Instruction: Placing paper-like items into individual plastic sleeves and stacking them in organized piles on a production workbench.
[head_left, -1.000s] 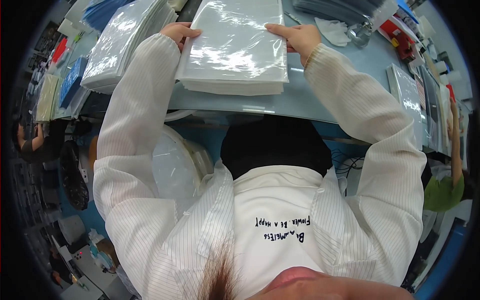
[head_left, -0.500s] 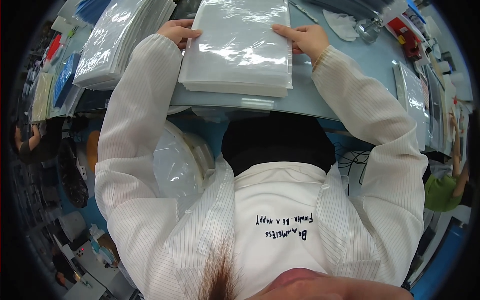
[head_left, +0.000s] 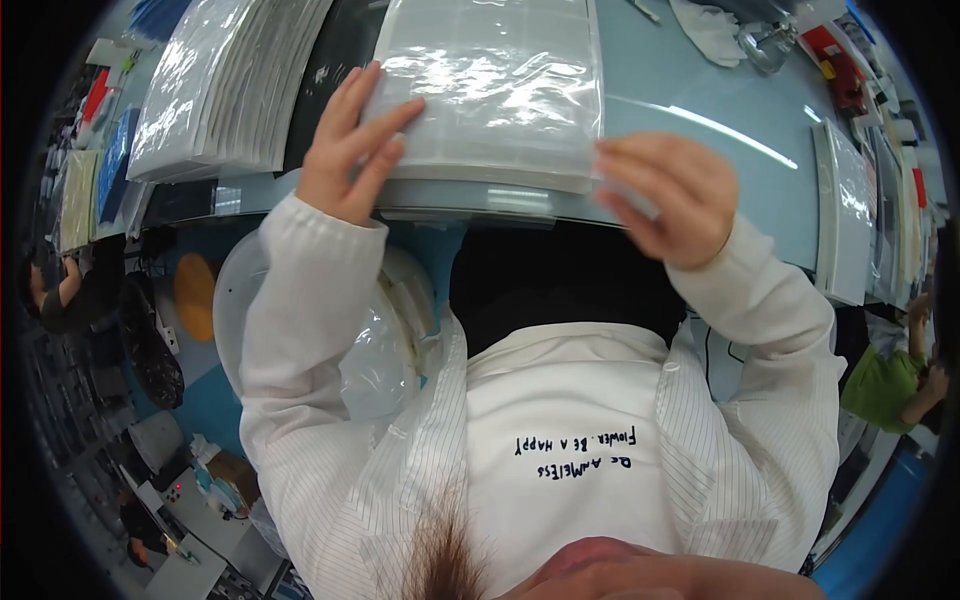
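Observation:
A stack of glossy, plastic-covered white sheets [head_left: 490, 90] lies at the table's near edge. My left hand [head_left: 350, 150] rests at its left side with fingers spread, some of them over the top sheet. By the stack's lower right corner is my right hand [head_left: 685, 195], slightly blurred. Its fingers are bent and its thumb stands apart from them; I make out nothing held between them. The far end of the stack runs out of the picture.
To the left stands a thicker pile of plastic-covered sheets [head_left: 215, 95]. On the glass-topped table [head_left: 720, 140], farther right, are a crumpled white cloth [head_left: 708, 30], a clear glass object [head_left: 768, 45], a red item [head_left: 835, 65] and another plastic-wrapped stack [head_left: 842, 215]. Other people sit at both sides.
Both hands have come nearer to me, from the stack's sides to near its lower corners. My left hand has spread its fingers. My right hand has left the stack's right edge.

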